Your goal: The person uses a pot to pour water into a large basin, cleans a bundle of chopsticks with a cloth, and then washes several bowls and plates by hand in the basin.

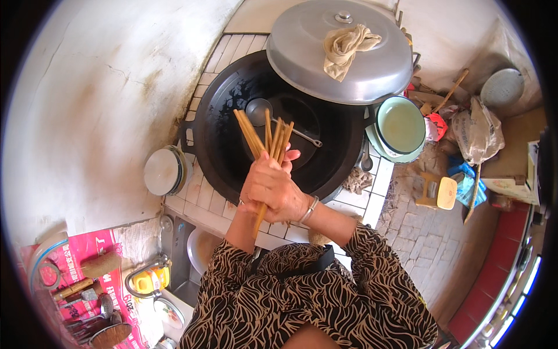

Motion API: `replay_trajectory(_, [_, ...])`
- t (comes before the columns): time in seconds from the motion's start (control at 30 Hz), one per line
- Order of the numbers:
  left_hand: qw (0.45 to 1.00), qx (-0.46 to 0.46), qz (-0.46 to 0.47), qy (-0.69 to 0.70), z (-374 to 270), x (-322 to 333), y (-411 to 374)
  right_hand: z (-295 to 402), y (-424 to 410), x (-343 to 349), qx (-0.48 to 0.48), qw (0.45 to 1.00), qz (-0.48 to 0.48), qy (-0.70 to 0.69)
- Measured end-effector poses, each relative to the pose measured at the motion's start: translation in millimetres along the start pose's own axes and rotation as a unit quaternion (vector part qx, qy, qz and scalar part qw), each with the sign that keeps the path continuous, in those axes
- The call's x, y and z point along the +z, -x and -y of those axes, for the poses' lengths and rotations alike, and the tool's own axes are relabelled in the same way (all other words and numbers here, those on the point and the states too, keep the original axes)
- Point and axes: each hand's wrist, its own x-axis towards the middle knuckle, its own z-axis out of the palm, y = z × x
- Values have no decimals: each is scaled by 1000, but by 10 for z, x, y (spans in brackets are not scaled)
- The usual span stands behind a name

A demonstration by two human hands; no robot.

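Note:
Both my hands are clasped round a bundle of wooden chopsticks point(249, 133) over the near rim of a large black wok point(222, 163). My right hand point(277, 189), with a bangle at the wrist, lies over the bundle. Partly hidden by it, my left hand point(253, 181) closes on the same chopsticks from the left. The sticks fan out at the top, and one sticks out below the hands. Inside the wok rests a metal ladle point(258, 111). A big metal lid point(301, 52), with a knotted cloth point(344, 50) on top, covers the wok's far right part.
Stacked bowls point(162, 172) stand left of the wok, green enamel basins point(401, 124) at its right. A crumpled rag point(358, 180) lies on the white-tiled stove point(357, 198). At lower left is a sink point(185, 290) with a basin point(202, 251). A small stool point(447, 193) stands on the floor.

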Motion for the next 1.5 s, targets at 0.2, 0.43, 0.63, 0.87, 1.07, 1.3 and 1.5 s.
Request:
replay_trajectory(0.2, [997,-67,-21,37,-247,-59,-51,73,366,15,66,991,107,51])
replay_trajectory(0.43, [989,12,-139,55,-340,-460,-204,146,743,-132,239,968,51,46])
replay_trajectory(0.63, [972,61,-205,93,-172,-747,-297,-121,1124,347,531,816,-142,-178])
replay_trajectory(0.87, [949,-51,-303,69,315,-1066,-409,-925,1318,632,559,812,-152,67])
replay_trajectory(1.07, [914,-62,-392,81,418,-1745,-700,-1219,1473,517,557,811,-86,157])
replay_trajectory(1.3, [769,-199,-560,-236,714,-2554,-981,-1309,1631,380,657,750,-64,27])
replay_trajectory(1.5, [581,-141,-283,-750,564,-2561,-1170,-1436,1779,269,681,728,-77,22])
